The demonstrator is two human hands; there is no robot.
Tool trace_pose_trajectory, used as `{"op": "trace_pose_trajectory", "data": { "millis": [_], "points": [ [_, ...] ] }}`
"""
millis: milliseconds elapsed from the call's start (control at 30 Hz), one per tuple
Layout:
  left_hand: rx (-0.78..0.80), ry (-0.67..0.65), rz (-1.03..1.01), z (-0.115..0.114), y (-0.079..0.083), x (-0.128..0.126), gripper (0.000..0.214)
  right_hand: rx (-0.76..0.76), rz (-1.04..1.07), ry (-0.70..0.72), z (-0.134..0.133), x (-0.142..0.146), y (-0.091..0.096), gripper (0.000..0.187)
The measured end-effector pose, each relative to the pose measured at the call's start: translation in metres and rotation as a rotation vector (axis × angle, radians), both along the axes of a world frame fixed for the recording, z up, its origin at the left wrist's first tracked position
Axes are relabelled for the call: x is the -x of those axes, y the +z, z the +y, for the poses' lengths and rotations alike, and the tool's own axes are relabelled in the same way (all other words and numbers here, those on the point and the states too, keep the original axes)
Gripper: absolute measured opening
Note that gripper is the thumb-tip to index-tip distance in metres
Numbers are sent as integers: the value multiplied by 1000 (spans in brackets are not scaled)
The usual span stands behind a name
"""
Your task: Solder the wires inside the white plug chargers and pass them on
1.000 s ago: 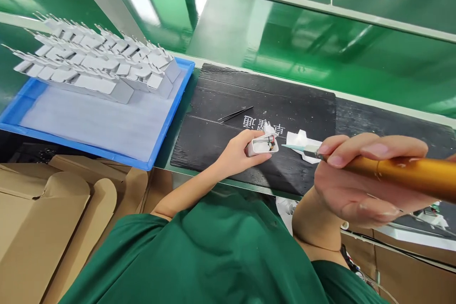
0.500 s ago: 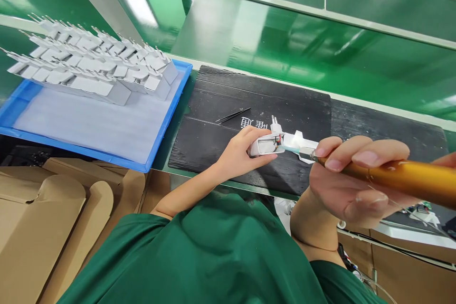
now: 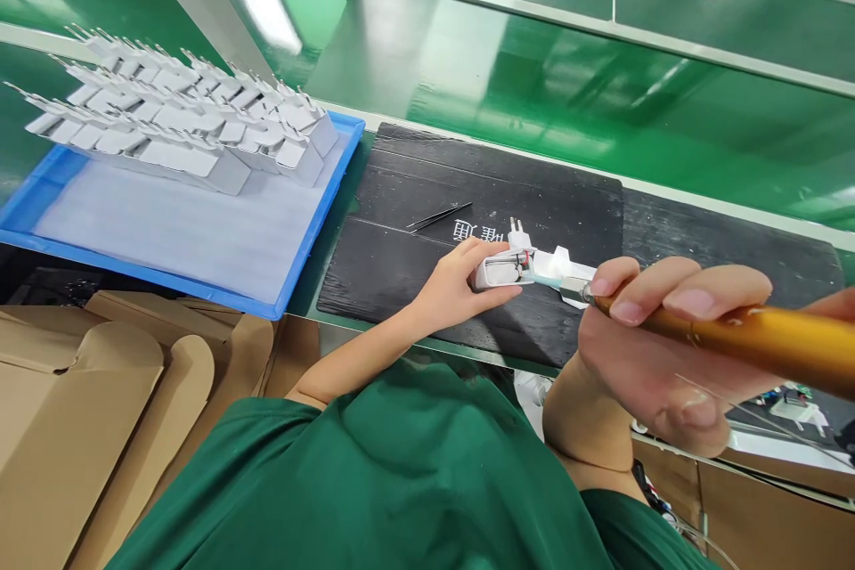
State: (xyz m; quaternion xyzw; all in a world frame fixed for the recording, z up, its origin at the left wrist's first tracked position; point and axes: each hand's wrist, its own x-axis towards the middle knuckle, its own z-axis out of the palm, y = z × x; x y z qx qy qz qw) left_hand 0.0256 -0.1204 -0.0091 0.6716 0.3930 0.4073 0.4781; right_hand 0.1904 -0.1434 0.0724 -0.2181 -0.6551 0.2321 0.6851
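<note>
My left hand (image 3: 460,280) is wrapped round a white plug adapter (image 3: 502,271) with two metal pins standing up at its back. Its housing is open, and small red and dark wires show inside at the right end. In my right hand (image 3: 674,338) is a gold-barrelled glue dispenser (image 3: 748,334) with a metal collar. Its pale teal tapered tip (image 3: 546,281) points left at the wired end; contact cannot be made out. Behind the tip lies a white plastic piece (image 3: 557,262). Dark tweezers (image 3: 439,217) rest on the black mat (image 3: 401,258) beyond my left hand.
On the left stands a blue tray (image 3: 294,272) with several rows of white plug adapters (image 3: 180,120), pins up. Folded cardboard (image 3: 80,410) lies below it. Small circuit parts (image 3: 794,405) sit at the right, near cables. A green panel (image 3: 534,76) rises behind the mat.
The adapter has turned slightly in my left hand. My right thumb has moved down a little, away from the barrel, and the view has shifted slightly. The tip stays at the wired end.
</note>
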Motion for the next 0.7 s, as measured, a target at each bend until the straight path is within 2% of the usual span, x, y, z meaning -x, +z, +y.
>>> {"op": "trace_pose_trajectory", "data": {
  "millis": [100,167,300,367,533,633,700],
  "points": [
    [-6,-23,-58,2,-6,-8,46,86,26,-55,-8,9,7,31],
    [-37,-51,-97,3,-8,-14,45,132,19,-53,-12,13,10,33],
    [-122,-73,-182,3,-8,-22,44,184,32,0,-12,11,8,68],
    [-171,-62,-205,3,-7,-24,46,166,45,14,-7,10,4,78],
    [-225,-55,-229,2,-6,-24,47,120,96,-30,-3,15,2,61],
    [-217,-54,-244,2,-7,-25,47,118,80,0,-6,13,6,67],
    [-199,-54,-251,2,-8,-26,47,171,21,44,-8,7,8,72]
  ]
}}
